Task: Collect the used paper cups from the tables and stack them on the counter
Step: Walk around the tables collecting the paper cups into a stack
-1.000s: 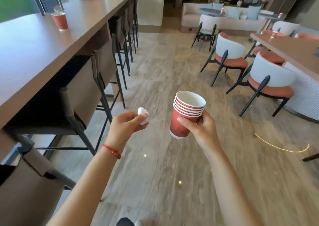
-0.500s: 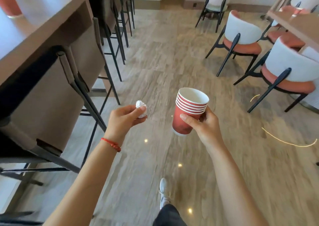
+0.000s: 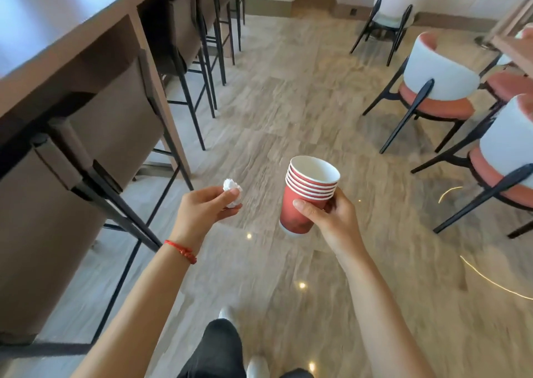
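My right hand (image 3: 331,219) grips a stack of several red paper cups (image 3: 305,196) with white rims, held upright over the floor; the top cup looks empty. My left hand (image 3: 202,210) pinches a small crumpled white paper ball (image 3: 232,191) between thumb and fingers, level with the stack and to its left. A red string bracelet (image 3: 181,250) sits on my left wrist. The long wooden counter (image 3: 66,34) runs along the left side, above and beside my left hand. No loose cups show on it in this view.
Brown bar stools (image 3: 95,135) with black legs line the counter on the left. White-backed chairs with coral seats (image 3: 435,89) stand at the right by a table edge (image 3: 516,45). Grey stone floor (image 3: 277,103) stretches ahead. My legs and shoes (image 3: 227,346) are at the bottom.
The view has tilted down and moved forward along the counter; the red cup on the counter has left the frame. Both hands keep their hold, and my legs have come into view.
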The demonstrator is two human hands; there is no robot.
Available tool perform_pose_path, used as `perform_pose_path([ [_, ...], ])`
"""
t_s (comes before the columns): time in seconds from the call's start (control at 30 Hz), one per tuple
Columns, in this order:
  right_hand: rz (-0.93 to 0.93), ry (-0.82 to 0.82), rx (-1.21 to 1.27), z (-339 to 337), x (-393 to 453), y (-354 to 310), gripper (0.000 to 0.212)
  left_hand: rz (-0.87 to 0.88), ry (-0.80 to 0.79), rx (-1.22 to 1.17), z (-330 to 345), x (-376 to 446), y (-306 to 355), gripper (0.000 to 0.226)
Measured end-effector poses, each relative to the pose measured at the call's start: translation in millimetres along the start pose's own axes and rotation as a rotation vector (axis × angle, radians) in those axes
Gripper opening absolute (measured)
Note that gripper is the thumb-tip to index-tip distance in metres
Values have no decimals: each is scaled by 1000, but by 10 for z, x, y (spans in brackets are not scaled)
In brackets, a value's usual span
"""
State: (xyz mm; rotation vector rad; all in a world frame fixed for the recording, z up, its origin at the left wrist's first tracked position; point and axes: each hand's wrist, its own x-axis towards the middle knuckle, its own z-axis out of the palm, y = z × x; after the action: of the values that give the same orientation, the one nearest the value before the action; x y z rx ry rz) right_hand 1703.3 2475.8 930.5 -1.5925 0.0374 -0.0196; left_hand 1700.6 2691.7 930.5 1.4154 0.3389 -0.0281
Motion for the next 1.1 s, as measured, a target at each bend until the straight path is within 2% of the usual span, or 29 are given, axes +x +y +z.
perform_pose_path([
  [0.27, -25, -38, -21, 356, 1556, 93, 38, 31, 46, -50, -9, 1519, 308, 7],
  [0.43, -45, -66, -24, 695, 2539, -44, 46, 65, 80, -50, -82, 2426, 663, 11],
  [0.67, -65, -139, -12, 1119, 3607, -118, 42, 102, 146, -17, -297, 3264, 1021, 18],
  [0.83, -117, -279, -27, 1580, 4293, -203, 38, 119, 316, -35, -560, 3676, 1206, 7],
  [0.93, -154, -408, -40, 1905, 4694, -279, 44, 135, 426, -10, -719, 3858, 1340, 13],
  [1.1, -185, -681, -30, 2494, 5250, -404, 59, 193, 692, -10, -878, 4034, 1569, 9],
])
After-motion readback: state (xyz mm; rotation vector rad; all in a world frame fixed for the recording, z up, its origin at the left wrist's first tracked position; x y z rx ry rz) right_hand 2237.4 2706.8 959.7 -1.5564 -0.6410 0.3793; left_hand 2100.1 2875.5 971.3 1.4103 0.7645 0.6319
